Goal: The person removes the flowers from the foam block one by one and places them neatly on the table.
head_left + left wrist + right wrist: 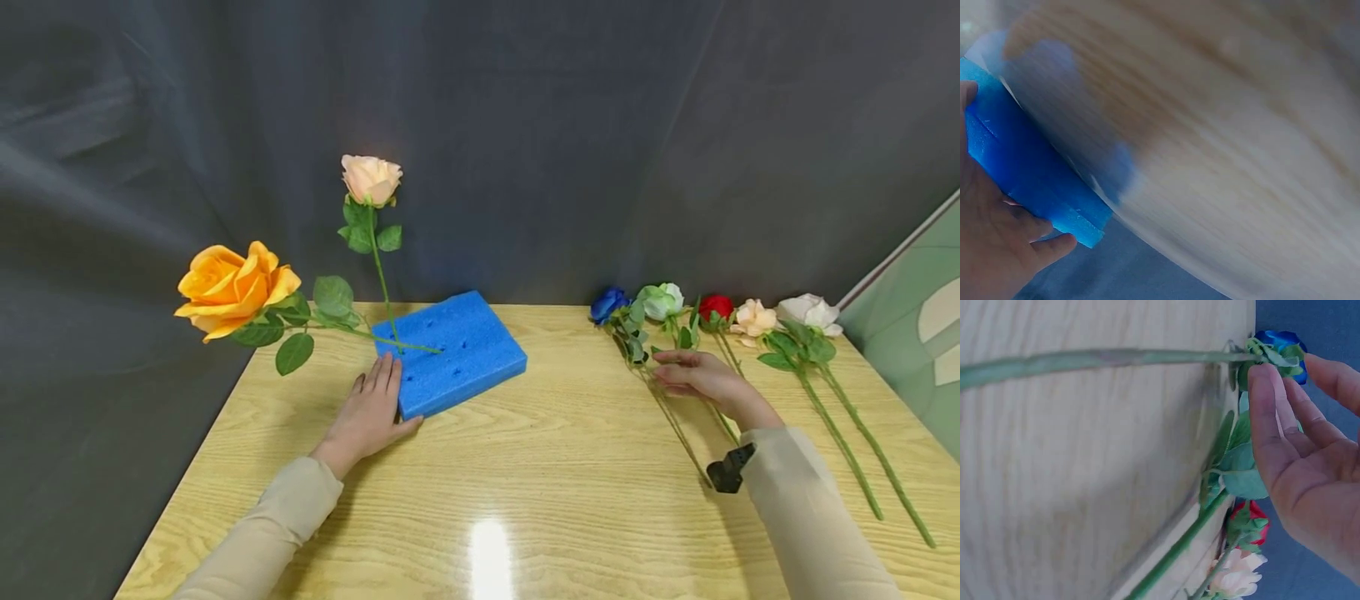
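Observation:
My left hand (369, 415) rests on the left edge of a blue foam block (483, 337), fingers on top and thumb along its front side. A light peach rose (372, 181) stands upright in the block. An orange rose (234, 292) leans far left, its stem lying across the block; whether its end sits in a hole I cannot tell. On the right, my right hand (705, 383) is at the stem of a blue rose (609, 306). In the right wrist view its fingers (1264, 415) are extended beside the blue rose's leaves, thumb apart.
Beside the blue rose lie a green-white rose (661, 302), a red rose (716, 307), a peach rose (754, 320) and a white rose (810, 314), stems toward the front. Dark cloth (525, 150) hangs behind the wooden table (555, 467). Small holes dot the foam's top.

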Motion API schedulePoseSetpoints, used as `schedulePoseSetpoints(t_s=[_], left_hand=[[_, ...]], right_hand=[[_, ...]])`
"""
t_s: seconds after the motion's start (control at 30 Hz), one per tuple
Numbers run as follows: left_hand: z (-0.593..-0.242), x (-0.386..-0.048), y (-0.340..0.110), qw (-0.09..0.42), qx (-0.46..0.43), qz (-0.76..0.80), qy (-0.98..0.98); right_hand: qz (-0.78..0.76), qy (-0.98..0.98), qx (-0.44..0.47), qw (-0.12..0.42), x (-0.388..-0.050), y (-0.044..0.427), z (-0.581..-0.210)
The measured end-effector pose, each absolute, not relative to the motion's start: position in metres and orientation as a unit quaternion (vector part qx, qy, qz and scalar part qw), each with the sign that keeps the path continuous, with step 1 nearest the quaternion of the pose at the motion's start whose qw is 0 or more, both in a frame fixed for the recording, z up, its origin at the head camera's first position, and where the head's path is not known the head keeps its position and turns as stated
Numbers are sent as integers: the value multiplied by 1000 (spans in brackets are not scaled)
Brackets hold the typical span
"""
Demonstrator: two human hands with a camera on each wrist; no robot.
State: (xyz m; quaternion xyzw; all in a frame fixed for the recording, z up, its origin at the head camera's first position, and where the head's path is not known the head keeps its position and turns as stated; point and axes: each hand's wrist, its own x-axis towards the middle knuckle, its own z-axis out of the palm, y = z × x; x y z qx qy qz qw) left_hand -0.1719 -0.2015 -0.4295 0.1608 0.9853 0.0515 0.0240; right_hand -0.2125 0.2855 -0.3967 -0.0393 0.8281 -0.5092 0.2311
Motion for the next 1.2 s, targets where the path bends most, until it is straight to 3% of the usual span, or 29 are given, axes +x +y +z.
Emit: schedulePoseSetpoints(t_s=[0.4, 0.73, 0.9, 1.07, 1.2], left_hand=[[-435, -169, -199, 11, 162, 35, 986], [-432, -167, -187, 8, 155, 8, 988], [-432, -161, -172, -36, 152, -23, 987], [-432, -153, -156, -107, 142, -66, 982], [-432, -150, -147, -119, 137, -81, 980]], right_hand=[[-486, 851, -34, 194, -211, 262, -390], [-515, 854, 21, 70, -215, 233, -381], [-540, 840, 29, 39, -217, 215, -375], [-558, 828, 15, 42, -222, 195, -372], [-579, 814, 5, 54, -225, 176, -371]])
